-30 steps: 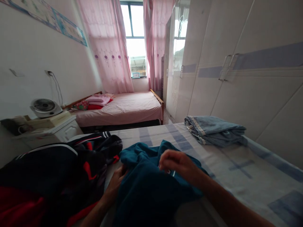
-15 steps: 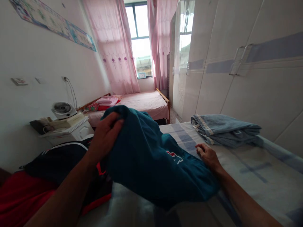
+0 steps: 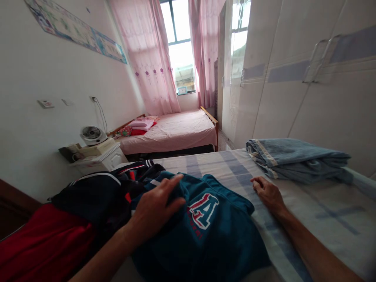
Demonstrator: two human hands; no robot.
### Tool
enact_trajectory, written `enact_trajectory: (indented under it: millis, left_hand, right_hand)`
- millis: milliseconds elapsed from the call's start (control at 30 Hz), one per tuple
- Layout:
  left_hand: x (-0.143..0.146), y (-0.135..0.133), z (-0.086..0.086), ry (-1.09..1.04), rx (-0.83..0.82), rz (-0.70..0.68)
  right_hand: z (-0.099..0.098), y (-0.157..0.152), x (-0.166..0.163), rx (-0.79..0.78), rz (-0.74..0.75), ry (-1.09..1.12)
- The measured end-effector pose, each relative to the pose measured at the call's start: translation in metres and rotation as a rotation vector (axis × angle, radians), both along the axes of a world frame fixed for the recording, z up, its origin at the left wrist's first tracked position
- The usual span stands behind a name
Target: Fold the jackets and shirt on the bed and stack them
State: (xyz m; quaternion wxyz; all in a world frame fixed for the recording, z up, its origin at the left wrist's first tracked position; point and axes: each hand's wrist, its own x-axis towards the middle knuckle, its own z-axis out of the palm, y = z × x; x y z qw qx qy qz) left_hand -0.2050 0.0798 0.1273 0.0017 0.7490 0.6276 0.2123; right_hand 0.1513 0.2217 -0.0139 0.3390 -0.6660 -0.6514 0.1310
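A teal garment (image 3: 229, 231) with a large red-and-white letter A lies spread on the bed (image 3: 205, 162) in front of me; whether it is a shirt or shorts I cannot tell. Over its left part is my left hand (image 3: 160, 205), fingers stretched and thumb apart, with nothing visible gripped. My right hand (image 3: 268, 194) rests by the garment's right edge, apart from it, its fingers curled in and nothing showing in them. Against the garment's left side lies a heap of dark and red clothes (image 3: 85, 199).
Folded blue-grey fabric (image 3: 296, 156) lies on the bed beyond my right hand. Wardrobe doors (image 3: 282, 78) line the right side. A small fan (image 3: 93, 135) sits on a white cabinet (image 3: 110, 158) at the left. Farther back is a pink bed (image 3: 179, 129) under the curtained window.
The teal garment came down from my raised left hand onto the bed, letter side up. My left hand lowered and loosened its grip. My right hand stayed on the bed at the right.
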Motion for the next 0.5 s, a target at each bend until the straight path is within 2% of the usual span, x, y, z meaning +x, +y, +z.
enact_trajectory:
  millis: [67,133,200,267,300,367,433,500]
  left_hand:
    - [0.02,-0.014,-0.021,0.208,-0.166,-0.169]
    - [0.034,-0.025,-0.035,0.36,-0.26,-0.248]
    - [0.041,-0.026,-0.041,0.479,-0.282,-0.272]
    - [0.039,-0.016,-0.035,0.546,-0.242,-0.273]
    - [0.034,-0.008,-0.026,0.549,-0.204,-0.256]
    - [0.015,0.011,0.003,0.504,-0.095,-0.16]
    - [-0.013,0.024,0.043,0.454,0.057,0.066]
    - [-0.044,0.026,0.085,0.389,0.237,0.318]
  right_hand:
    - [0.0,0.0,0.0,0.012,0.004,-0.007]
    - [-0.002,0.0,0.002,0.026,0.005,-0.017]
    - [-0.003,0.001,0.003,0.039,0.003,-0.03]
    - [-0.004,0.003,0.006,0.042,0.001,-0.047]
    - [-0.005,0.004,0.007,0.036,0.004,-0.057]
    - [-0.005,0.005,0.009,0.009,0.019,-0.068]
    - [-0.004,0.005,0.01,-0.034,0.032,-0.066]
    - [-0.003,0.006,0.011,-0.074,0.032,-0.054]
